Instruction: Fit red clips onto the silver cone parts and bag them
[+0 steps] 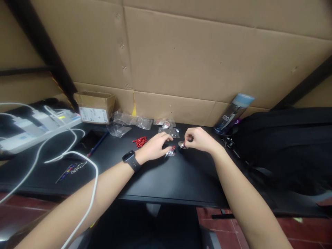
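Note:
My right hand [198,139] pinches a clear round suction cup [182,145] with a bit of red on it, tilted just above the black table [160,180]. My left hand [157,144], a black watch on its wrist, has thumb and fingers apart. Beside its thumb, on the table, is a second clear suction cup [171,153] with a small red piece on top; whether the thumb touches it I cannot tell. A pile of small red pieces [140,142], probably hooks, lies left of my left hand. Behind the hands lies a small clear plastic packet [169,132].
Crumpled clear bags [140,121] and an open cardboard box [94,107] sit along the back. White cables run from a power strip [38,131] across my left forearm. Keys [71,169] lie at left. A bottle [233,112] and a black bag [285,152] stand right.

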Demonstrator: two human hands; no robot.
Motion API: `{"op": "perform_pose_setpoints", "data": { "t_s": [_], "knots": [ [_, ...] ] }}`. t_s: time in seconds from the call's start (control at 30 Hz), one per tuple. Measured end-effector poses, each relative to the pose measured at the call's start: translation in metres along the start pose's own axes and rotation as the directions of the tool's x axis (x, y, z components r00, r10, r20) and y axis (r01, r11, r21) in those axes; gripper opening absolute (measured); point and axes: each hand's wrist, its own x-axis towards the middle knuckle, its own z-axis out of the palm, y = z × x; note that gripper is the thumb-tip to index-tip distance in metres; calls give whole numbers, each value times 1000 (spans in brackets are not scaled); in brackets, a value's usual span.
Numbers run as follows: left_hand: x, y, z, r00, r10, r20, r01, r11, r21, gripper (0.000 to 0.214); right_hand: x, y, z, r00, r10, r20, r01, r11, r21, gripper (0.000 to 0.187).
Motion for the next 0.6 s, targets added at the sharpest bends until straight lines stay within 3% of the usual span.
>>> {"op": "perform_pose_setpoints", "data": {
  "t_s": [0.1,0.2,0.33,0.43,0.53,0.6],
  "knots": [
    [1,1,8,997,34,76,-42,992,115,27,-2,12,-2,990,101,103,-93,992,-82,12],
    [2,2,13,993,59,104,-73,989,130,16,-2,18,0,982,121,144,-112,991,-67,12],
    [3,-1,12,995,53,84,-58,997,57,13,-3,23,3,984,59,169,-60,998,-1,8],
    [3,-3,6,998,7,58,-7,1000,2,10,-2,28,7,977,6,215,-11,1000,24,22],
    [4,-1,-1,999,-43,18,44,996,-73,8,-2,31,10,969,36,244,-42,999,19,15],
    [5,1,-3,991,-135,-17,130,975,-178,8,-2,32,9,974,75,212,-77,997,0,16]
  ]
}}
